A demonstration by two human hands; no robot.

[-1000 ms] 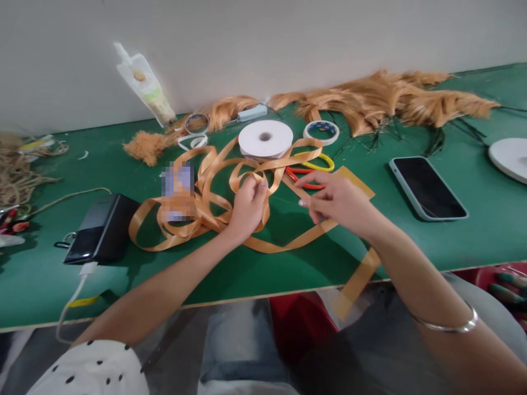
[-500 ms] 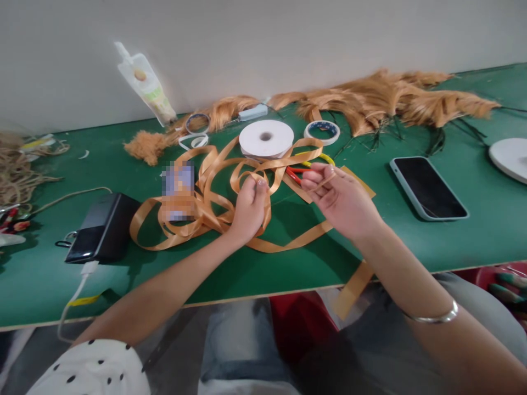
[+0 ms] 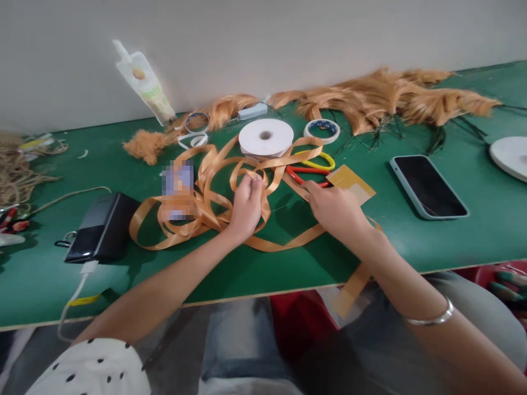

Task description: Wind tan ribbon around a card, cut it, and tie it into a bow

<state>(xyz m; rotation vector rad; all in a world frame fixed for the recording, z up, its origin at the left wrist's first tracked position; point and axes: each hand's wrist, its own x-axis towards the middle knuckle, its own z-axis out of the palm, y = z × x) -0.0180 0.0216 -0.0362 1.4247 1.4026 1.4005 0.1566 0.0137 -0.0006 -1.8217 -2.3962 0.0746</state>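
Note:
My left hand (image 3: 247, 203) is closed in a pinch on a loop of the shiny orange-tan ribbon (image 3: 298, 240), whose loose coils spread across the green table. To its right, my right hand (image 3: 340, 211) is turned back up with curled fingers. Whatever lies inside those fingers is hidden. Just beyond its knuckles lie red and yellow looped handles (image 3: 319, 160), which look like scissors. A tan card (image 3: 349, 181) is beside that hand. The white ribbon spool (image 3: 265, 137) lies flat behind both hands.
A phone (image 3: 430, 186) lies at right, near another white spool (image 3: 510, 156). Tan fibre bundles (image 3: 370, 101) line the wall. A tape roll (image 3: 322, 131) sits behind. At left are a black power bank (image 3: 101, 227), a drink pouch (image 3: 148, 88) and tangled cord (image 3: 24, 170).
My right hand has turned from palm up to back up and moved slightly lower. The thin strip seen across its fingers is now out of sight. My left hand has barely moved.

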